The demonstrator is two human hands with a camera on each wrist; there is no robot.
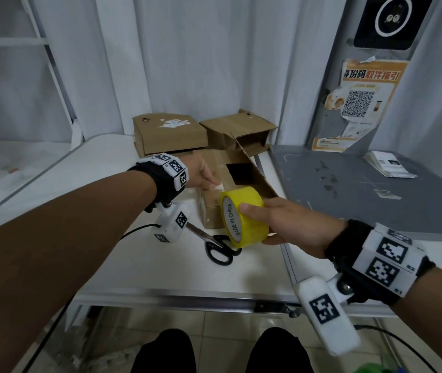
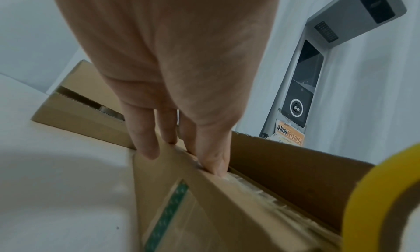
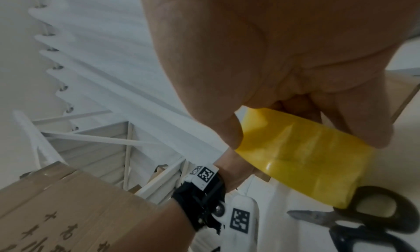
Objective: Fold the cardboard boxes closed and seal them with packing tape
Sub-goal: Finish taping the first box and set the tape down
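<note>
Nearest us, our right hand point(image 1: 289, 224) has its grip curled round the yellow tape roll point(image 1: 244, 216), thumb on the outer face and fingers under it; the roll sits tilted, just in front of the long cardboard box point(image 1: 211, 208) and over its near end. Black-handled scissors point(image 1: 218, 244) lie flat on the white desk point(image 1: 106, 251) just nearer than the box, beside the roll. Our left hand point(image 1: 201, 172) reaches onto the box top from the left; in the left wrist view its straight fingers point(image 2: 145, 141) press down on the folded flap, so this grip is flat, holding nothing. The box's right-hand flap point(image 1: 252, 165) stands up, with a dark opening showing beyond the fingers. Behind this box, against the white curtain point(image 1: 187, 63), two more cardboard boxes rest on the desk: one closed point(image 1: 170, 134) to the left, one with flaps open point(image 1: 241, 130) to the right. Right of the box lies a grey mat point(image 1: 362, 189).
</note>
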